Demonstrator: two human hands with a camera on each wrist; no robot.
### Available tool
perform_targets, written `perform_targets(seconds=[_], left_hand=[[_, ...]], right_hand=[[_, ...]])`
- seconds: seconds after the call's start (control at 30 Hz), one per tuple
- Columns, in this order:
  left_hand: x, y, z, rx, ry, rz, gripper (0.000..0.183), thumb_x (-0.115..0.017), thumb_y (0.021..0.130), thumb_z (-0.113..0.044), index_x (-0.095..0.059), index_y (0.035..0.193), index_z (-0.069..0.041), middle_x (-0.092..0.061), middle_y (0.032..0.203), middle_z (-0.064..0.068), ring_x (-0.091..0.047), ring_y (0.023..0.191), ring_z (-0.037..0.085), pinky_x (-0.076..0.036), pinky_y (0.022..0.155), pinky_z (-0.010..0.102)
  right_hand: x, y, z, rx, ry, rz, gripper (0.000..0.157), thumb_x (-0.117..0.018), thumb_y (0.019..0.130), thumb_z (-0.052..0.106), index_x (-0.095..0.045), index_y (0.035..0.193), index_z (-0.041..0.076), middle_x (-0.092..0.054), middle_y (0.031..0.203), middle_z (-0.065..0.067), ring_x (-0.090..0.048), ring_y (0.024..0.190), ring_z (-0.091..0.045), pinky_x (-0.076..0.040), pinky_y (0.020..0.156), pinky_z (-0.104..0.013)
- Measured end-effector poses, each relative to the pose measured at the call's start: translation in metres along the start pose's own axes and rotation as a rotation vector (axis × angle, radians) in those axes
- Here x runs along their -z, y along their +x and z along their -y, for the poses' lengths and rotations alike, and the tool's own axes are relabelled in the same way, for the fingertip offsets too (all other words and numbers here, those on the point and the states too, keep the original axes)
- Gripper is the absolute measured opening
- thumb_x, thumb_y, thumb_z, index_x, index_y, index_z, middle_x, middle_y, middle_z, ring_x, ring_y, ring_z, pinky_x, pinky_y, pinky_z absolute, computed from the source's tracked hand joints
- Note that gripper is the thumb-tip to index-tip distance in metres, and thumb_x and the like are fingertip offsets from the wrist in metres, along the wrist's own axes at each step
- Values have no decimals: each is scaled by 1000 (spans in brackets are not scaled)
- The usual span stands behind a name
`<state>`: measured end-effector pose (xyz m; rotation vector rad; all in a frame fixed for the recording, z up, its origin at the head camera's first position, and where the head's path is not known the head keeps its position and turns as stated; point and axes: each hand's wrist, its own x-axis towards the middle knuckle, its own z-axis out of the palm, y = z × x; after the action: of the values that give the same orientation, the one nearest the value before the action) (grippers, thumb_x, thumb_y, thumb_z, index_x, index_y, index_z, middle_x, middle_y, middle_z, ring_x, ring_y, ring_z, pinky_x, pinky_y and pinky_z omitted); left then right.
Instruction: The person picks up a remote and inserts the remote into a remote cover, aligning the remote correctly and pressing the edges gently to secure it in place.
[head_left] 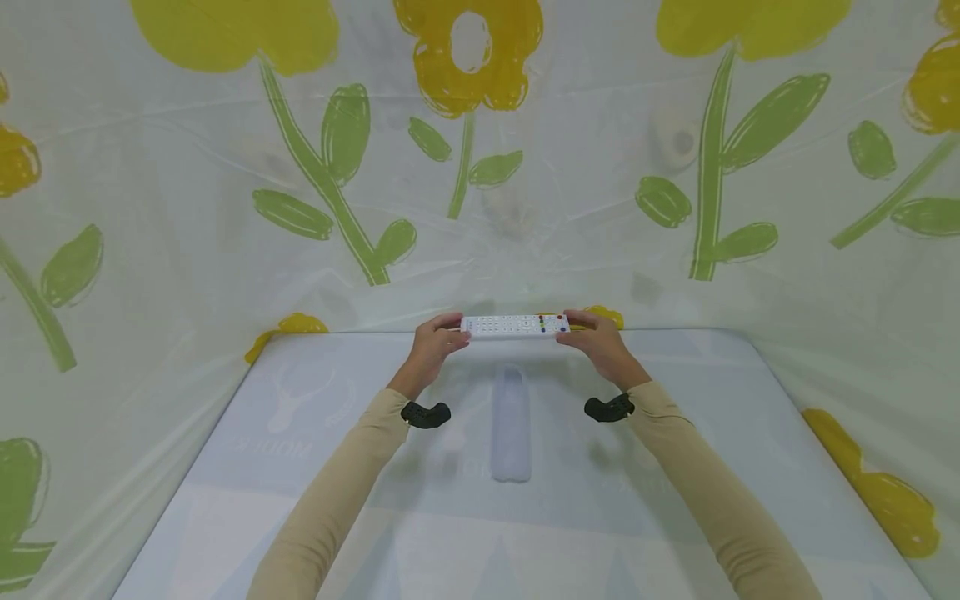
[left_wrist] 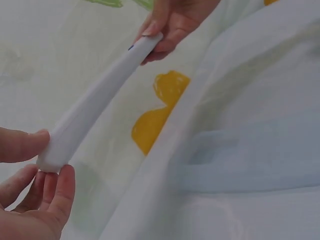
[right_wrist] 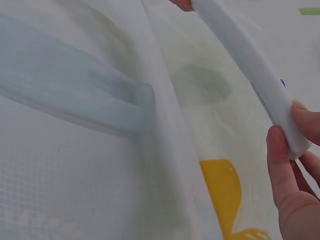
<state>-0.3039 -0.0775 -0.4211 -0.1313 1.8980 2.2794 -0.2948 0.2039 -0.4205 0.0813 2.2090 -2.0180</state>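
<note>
Two hands, one remote control and one translucent cover are what we count at the counter, along with two beige sleeves and two black wrist devices, one by each wrist. Both our arms reach forward from the near side, bent in at the wrists so that the hands face each other. Our left hand pinches the left end of the remote, thumb on one side and fingertips on the other; our right hand does likewise at the right end. Each is parted only as far as the remote's width.

We hold the remote level and crosswise, raised off the counter near its far edge, before a white curtain printed with yellow flowers and green leaves. It is long, slim and white, its button face turned up toward the head view; rows of small keys run along it, with red, green, yellow and blue ones gathered toward the right end. The long, pale bluish cover lies lengthwise on the counter between our forearms, apart from the remote.
</note>
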Motion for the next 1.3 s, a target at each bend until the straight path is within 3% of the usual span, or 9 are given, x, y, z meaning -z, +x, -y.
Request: perform_targets(seconds=[0.1,0.4,0.67,0.83,0.97,1.1,1.3], left_hand=[[-1,-2,0,17,-37,2,47,-62,74,5,-51,119,-2,-50,115,11,-52,101,23,-48,81,29],[-3,-11,-1,19,-24,9,47,-64,74,1,-50,118,-3,-51,114,9,-53,101,23,-46,84,30],[-6,-22,-1,-5,-55,1,52,-67,71,2,-47,119,-1,-50,115,10,-54,98,23,-46,84,32],[-12,-31,0,-2,-150,74,58,-65,70,8,-40,122,3,-48,118,13,-53,95,23,-47,83,32],[-16,-37,3,8,-168,150,53,-65,70,11,-40,117,1,-49,119,13,-53,96,22,-48,79,30],[-20,-43,6,-30,-119,196,52,-65,69,12,-44,114,-1,-49,119,12,-51,99,21,-48,79,28],[-26,-50,6,-115,-7,192,54,-68,66,10,-48,115,-2,-49,118,10,-53,98,20,-47,79,28]], right_hand=[[-1,0,2,-29,77,1,61,-69,74,6,-43,129,7,-39,131,-9,-45,109,-26,-34,97,-42],[-2,0,5,-45,228,46,58,-63,79,2,-39,131,6,-33,135,-9,-43,112,-27,-37,95,-36],[-5,-4,10,-26,259,70,54,-55,83,-2,-35,133,4,-30,135,-12,-42,113,-28,-41,92,-32],[-6,-4,10,-20,339,73,55,-51,84,-5,-31,135,3,-29,133,-19,-49,103,-26,-42,90,-33],[-7,-4,10,-22,418,81,57,-50,84,-7,-28,136,3,-28,132,-23,-56,92,-22,-43,89,-33],[-11,-4,12,-11,467,102,62,-51,84,-5,-23,138,5,-26,134,-24,-59,91,-22,-44,86,-33],[-18,-4,15,-3,488,102,65,-53,84,-4,-21,139,9,-27,133,-22,-58,94,-25,-43,87,-37]])
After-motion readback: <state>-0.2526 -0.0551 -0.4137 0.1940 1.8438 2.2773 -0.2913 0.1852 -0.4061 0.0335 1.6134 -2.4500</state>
